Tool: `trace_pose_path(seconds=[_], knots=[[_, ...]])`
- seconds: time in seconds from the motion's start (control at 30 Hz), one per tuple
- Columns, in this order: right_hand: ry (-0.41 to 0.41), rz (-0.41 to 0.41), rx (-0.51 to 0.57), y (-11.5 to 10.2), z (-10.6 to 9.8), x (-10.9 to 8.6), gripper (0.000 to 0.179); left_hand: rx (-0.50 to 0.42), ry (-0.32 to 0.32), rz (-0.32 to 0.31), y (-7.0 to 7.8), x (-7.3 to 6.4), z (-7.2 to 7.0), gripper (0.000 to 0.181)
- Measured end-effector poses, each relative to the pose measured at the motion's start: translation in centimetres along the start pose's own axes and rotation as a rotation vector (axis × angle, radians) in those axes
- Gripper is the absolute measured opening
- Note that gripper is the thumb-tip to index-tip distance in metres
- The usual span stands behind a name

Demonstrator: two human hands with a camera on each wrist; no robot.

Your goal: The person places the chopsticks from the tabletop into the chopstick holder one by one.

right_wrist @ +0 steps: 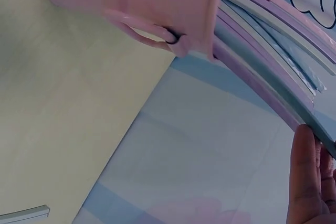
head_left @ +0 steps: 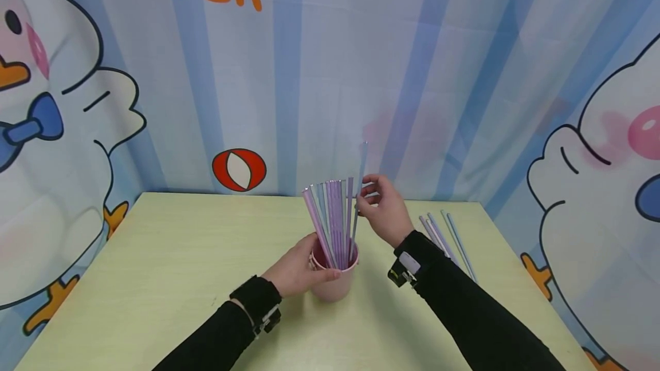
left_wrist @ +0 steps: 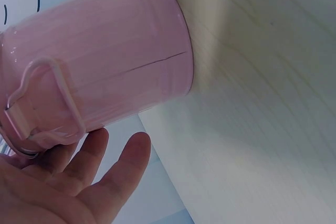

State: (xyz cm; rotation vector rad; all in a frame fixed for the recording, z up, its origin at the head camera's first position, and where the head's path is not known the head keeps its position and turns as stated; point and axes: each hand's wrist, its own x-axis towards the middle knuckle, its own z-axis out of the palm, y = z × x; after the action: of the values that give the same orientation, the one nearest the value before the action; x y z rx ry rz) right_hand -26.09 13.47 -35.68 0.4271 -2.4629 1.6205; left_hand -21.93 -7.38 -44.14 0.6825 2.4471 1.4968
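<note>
A small pink bucket (head_left: 332, 289) stands upright on the table, filled with long thin lilac and pale blue straws (head_left: 337, 216). My left hand (head_left: 296, 268) holds it at the left side, thumb across the front near the rim. In the left wrist view, its fingers (left_wrist: 123, 171) lie by the bucket's wire handle (left_wrist: 68, 98). With fingertips and thumb, my right hand (head_left: 384, 210) pinches a blue-grey straw (head_left: 363, 159) that rises above the others. The lower end of this straw is inside the bucket, as the right wrist view also shows; its tip is hidden there.
Several loose lilac and blue straws (head_left: 460, 245) lie on the table to the right, partly behind my right forearm. The pale wooden table (head_left: 170, 256) ends at a back edge against a striped cloth backdrop (head_left: 335, 73) with printed ducks.
</note>
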Motion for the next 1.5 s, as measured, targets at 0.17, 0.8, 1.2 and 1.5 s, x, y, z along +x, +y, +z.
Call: trace_pose_path(seconds=[0.17, 0.8, 1.2, 1.5], knots=[[-0.016, 0.015, -0.028, 0.8, 0.5, -0.4, 0.036, -0.007, -0.008, 0.012, 0.0, 0.0, 0.0, 0.085], [-0.013, 0.048, -0.209, 2.8, 1.4, -1.5, 0.033, -0.024, -0.01, -0.004, 0.1, -0.1, 0.0, 0.087], [-0.018, 0.039, -0.247, 3.8, 1.6, -2.2, 0.03, -0.008, -0.004, -0.01, 0.1, 0.0, 0.1, 0.087], [-0.032, 0.072, -0.243, 4.4, 1.0, -2.3, 0.03, -0.007, -0.001, -0.012, 0.2, -0.1, 0.1, 0.086]])
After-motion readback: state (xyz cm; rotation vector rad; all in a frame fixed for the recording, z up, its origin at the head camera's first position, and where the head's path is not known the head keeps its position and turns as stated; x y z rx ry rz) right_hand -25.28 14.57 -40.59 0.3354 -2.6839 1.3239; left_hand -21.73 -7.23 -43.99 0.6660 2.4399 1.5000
